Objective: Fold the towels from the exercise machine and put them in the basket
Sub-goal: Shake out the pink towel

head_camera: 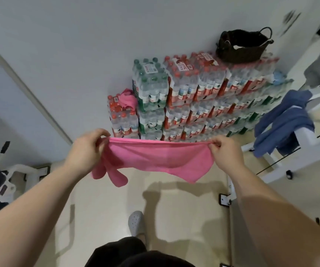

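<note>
Left of centre: my left hand [87, 149] pinches one end of the bright pink microfibre towel [155, 158], thumb and fingers curled round its top hem. The towel is stretched taut between my hands across the middle of the frame. Its long axis runs left to right, and the rest hangs below the hem with loose corners drooping at lower left.

Beyond it, above centre: a second crumpled pink cloth [128, 101] lies on the lowest step of the stacked shrink-wrapped packs of water bottles [194, 97].

Right of centre: my right hand [226, 151] grips the other end of the hem in the same pinch.

Upper right: the dark woven basket with loop handles [238, 54] stands on top of the bottle stack, above and beyond my right hand, so that hand is the nearer one to it.

Far right: a blue towel [284, 120] is draped over the white frame of the exercise machine [309, 139].

As I judge it, the fold comes first, made by bringing the two ends together along the long axis. The carry then goes up and to the right.
</note>
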